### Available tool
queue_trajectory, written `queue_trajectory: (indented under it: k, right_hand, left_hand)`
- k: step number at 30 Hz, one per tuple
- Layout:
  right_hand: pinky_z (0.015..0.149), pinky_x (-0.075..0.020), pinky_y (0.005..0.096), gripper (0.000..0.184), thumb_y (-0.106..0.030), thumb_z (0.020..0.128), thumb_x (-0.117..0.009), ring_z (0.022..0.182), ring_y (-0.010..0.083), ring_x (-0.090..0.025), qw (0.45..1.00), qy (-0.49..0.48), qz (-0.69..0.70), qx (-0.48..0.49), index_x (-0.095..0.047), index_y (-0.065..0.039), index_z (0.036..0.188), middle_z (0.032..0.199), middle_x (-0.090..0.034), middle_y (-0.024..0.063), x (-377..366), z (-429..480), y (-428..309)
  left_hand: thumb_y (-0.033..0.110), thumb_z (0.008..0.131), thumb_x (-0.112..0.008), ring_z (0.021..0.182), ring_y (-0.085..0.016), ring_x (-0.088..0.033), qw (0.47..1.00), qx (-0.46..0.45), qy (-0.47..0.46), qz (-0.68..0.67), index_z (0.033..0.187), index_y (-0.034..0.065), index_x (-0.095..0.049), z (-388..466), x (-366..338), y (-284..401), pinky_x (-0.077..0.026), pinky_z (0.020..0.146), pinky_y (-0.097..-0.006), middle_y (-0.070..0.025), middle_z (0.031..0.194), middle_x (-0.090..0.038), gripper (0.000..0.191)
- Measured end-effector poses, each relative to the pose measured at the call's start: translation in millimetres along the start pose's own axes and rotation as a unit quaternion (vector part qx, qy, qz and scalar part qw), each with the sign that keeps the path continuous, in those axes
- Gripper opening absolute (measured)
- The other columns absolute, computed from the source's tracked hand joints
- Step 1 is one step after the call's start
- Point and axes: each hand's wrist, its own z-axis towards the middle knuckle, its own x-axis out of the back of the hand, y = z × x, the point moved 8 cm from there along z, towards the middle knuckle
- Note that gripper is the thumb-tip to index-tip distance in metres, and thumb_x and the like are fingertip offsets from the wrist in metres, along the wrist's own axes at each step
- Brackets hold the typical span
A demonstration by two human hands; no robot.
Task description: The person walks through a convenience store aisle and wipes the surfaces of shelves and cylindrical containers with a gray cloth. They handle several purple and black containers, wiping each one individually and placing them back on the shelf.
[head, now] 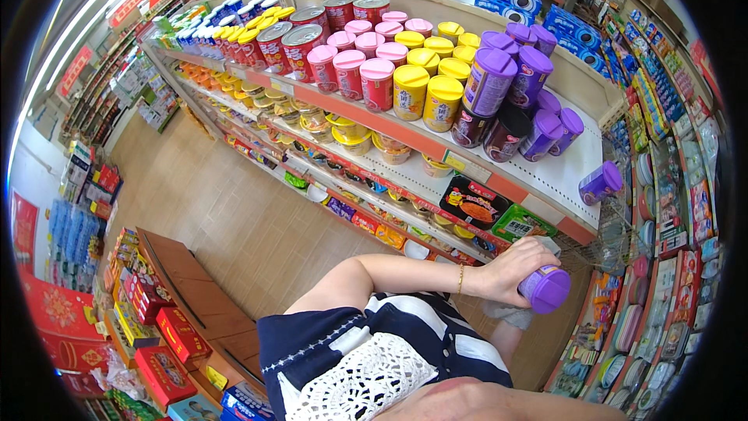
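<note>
My left hand (514, 269), with a thin gold bracelet at the wrist, grips a purple-lidded canister (544, 289) tilted in front of my body. Beneath it, a grey cloth (508, 314) shows below and beyond the canister. My right hand is at this cloth and mostly hidden by it; only the wrist and forearm show clearly. On the shelf top (575, 199) beyond, one purple canister (601, 182) stands apart near the right end. Other purple canisters (489, 82) stand close together, some stacked on dark brown-lidded canisters (507, 133).
Yellow-lidded canisters (442, 104), pink-lidded canisters (377, 85) and red tins (302, 51) line the shelf leftward. Lower tiers hold noodle bowls (352, 134) and flat packs (476, 202). A wire rack (613, 245) adjoins the shelf end. A brown wooden counter (198, 298) with boxes stands at left.
</note>
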Motion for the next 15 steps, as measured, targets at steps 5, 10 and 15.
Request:
queue_trajectory:
  k: [5,10,15]
  right_hand:
    - [0.071,-0.0458,0.0305,0.049,-0.051,0.091,-0.04,0.085,0.0166,-0.056,1.0,0.019,-0.016,-0.016,-0.051,-0.009,0.114,0.099,-0.057,0.0045,11.8,-11.8,4.1]
    - [0.062,-0.0479,0.0307,0.059,-0.058,0.09,-0.037,0.08,0.0166,-0.059,0.987,0.154,-0.015,-0.033,-0.049,-0.008,0.121,0.099,-0.061,0.0045,36.3,-34.2,15.7]
    - [0.056,-0.048,0.0268,0.056,-0.054,0.092,-0.034,0.065,0.0148,-0.058,0.983,0.178,0.012,0.032,-0.054,-0.006,0.112,0.081,-0.062,0.0052,47.2,-42.0,0.2]
  left_hand:
    - [0.022,0.055,-0.078,0.098,-0.033,-0.048,0.995,-0.067,0.075,-0.006,0.113,0.006,-0.046,18.9,14.7,8.0,-0.036,0.088,-0.0437,-0.0121,0.102,-0.051,0.068]
    - [0.023,0.061,-0.081,0.105,-0.029,-0.046,0.987,0.045,0.148,0.047,0.12,0.0033,-0.043,50.9,33.8,-28.7,-0.037,0.092,-0.039,-0.0126,0.106,-0.05,0.073]
    - [0.017,0.06,-0.083,0.105,-0.025,-0.052,0.974,0.171,0.132,-0.07,0.122,-0.0026,-0.036,89.6,29.8,-111.1,-0.041,0.092,-0.0356,-0.0154,0.112,-0.051,0.08]
